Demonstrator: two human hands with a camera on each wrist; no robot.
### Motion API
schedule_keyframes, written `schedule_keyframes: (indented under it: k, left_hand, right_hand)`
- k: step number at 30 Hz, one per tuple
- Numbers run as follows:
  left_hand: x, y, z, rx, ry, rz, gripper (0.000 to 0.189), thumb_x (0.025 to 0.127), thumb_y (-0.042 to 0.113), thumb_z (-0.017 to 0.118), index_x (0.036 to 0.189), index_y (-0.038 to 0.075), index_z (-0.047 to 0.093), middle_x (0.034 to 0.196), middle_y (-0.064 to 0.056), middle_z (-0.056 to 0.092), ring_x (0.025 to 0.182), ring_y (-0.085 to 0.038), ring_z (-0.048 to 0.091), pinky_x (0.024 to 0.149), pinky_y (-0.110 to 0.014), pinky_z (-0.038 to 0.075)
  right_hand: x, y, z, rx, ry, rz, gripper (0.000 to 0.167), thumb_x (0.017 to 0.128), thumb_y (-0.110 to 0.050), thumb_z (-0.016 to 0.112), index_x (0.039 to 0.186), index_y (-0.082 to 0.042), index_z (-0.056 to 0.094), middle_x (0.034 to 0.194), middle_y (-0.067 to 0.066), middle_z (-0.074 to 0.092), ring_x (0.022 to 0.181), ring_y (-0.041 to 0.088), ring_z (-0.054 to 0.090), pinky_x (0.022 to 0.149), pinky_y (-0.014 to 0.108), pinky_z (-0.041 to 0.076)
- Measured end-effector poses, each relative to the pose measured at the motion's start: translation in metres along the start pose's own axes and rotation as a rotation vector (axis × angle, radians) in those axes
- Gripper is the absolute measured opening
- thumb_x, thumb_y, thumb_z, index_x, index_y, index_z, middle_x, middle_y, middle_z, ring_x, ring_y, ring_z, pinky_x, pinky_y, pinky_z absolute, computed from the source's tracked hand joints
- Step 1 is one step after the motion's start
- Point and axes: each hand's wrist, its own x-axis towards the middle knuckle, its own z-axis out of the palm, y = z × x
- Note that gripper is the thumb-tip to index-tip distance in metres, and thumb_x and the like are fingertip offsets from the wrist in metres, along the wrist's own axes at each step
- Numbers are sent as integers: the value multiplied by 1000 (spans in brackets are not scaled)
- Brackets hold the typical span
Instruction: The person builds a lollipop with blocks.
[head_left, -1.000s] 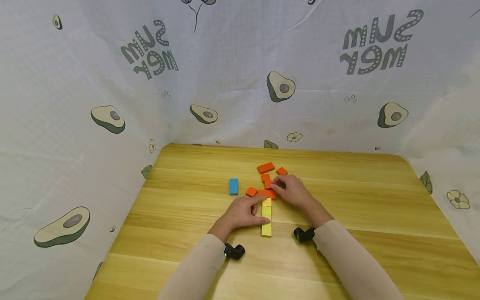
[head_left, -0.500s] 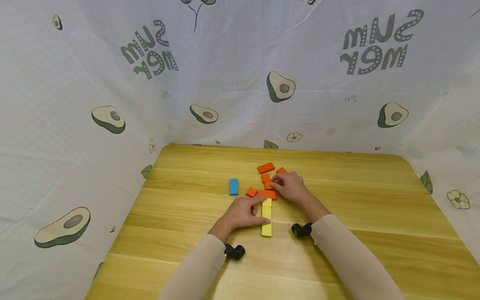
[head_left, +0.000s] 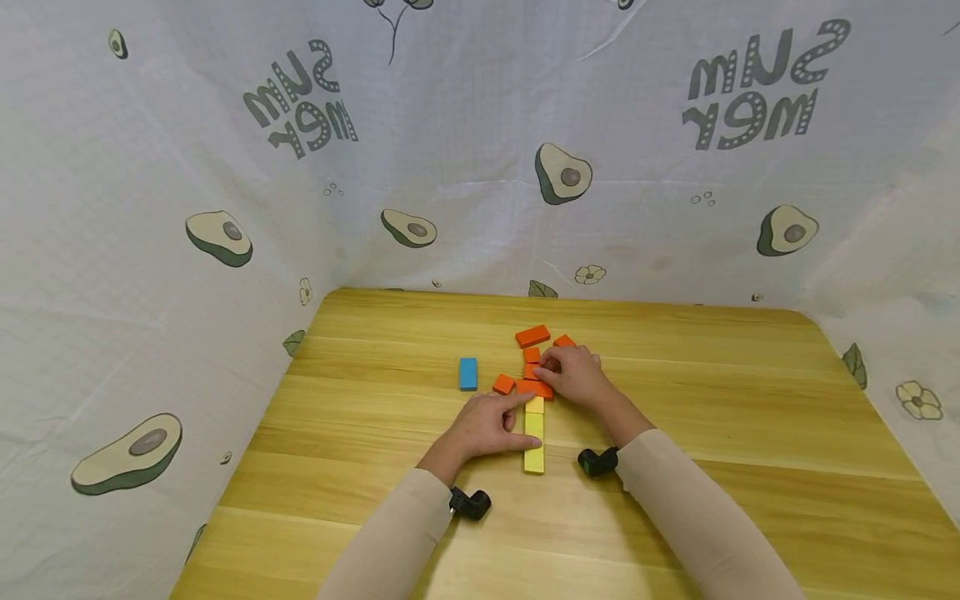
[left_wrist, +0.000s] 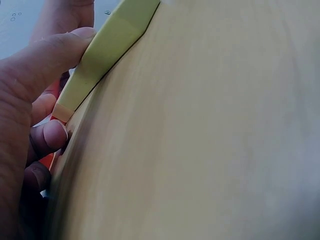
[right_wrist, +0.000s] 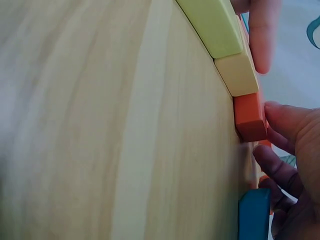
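My left hand (head_left: 483,425) rests beside a column of wooden blocks. Its extended thumb touches the long yellow block (head_left: 533,460), and its index fingertip reaches the small light-orange block (head_left: 534,406) above that. Crosswise at the column's far end lies an orange-red rectangular block (head_left: 528,387). My right hand (head_left: 577,377) pinches a small orange block (head_left: 529,372) just beyond it, partly covered by the fingertips. Another small orange block (head_left: 532,355) sits further back. In the right wrist view, a blue block (right_wrist: 254,215) stands by the right hand's curled fingers.
A blue rectangular block (head_left: 468,374) lies left of the column, with a small orange block (head_left: 504,383) nearer to it. Behind are a longer orange-red block (head_left: 532,336) and a small one (head_left: 564,341). Patterned white cloth (head_left: 480,167) surrounds the wooden table (head_left: 712,375).
My right hand has shifted slightly left, and the small orange block at its fingertips has moved left into line with the one behind. The left hand has stayed in place.
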Motion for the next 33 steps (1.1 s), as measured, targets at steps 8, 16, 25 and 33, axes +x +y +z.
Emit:
schedule_keyframes:
  k: [8, 16, 25, 33]
  left_hand:
    - [0, 0, 1, 10, -1, -2, 76, 85, 60, 81, 149, 24, 62, 66, 15, 49, 66, -3, 44, 66, -19, 33]
    - [0, 2, 0, 17, -8, -8, 76, 85, 61, 80, 150, 25, 62, 67, 14, 50, 67, -3, 45, 66, -19, 34]
    - [1, 1, 0, 19, -10, -5, 76, 86, 61, 80, 150, 25, 61, 67, 14, 50, 66, -3, 45, 66, -19, 34]
    - [0, 1, 0, 25, -9, -5, 75, 86, 61, 80, 150, 24, 61, 67, 14, 50, 65, -3, 44, 65, -19, 33]
  right_hand:
    - [1, -6, 3, -6, -8, -16, 19, 101, -30, 72, 106, -12, 75, 89, 1, 69, 93, 29, 58, 86, 52, 35]
    - [3, -8, 4, -21, -6, -27, 19, 101, -31, 72, 105, -13, 75, 90, 3, 69, 91, 27, 60, 85, 51, 35]
    - [2, -9, 1, -22, -15, -21, 21, 101, -32, 71, 107, -13, 75, 92, 4, 71, 93, 28, 60, 85, 52, 36]
    - [3, -7, 1, -2, -17, -29, 21, 102, -32, 70, 110, -12, 75, 93, 4, 71, 94, 28, 61, 86, 52, 35]
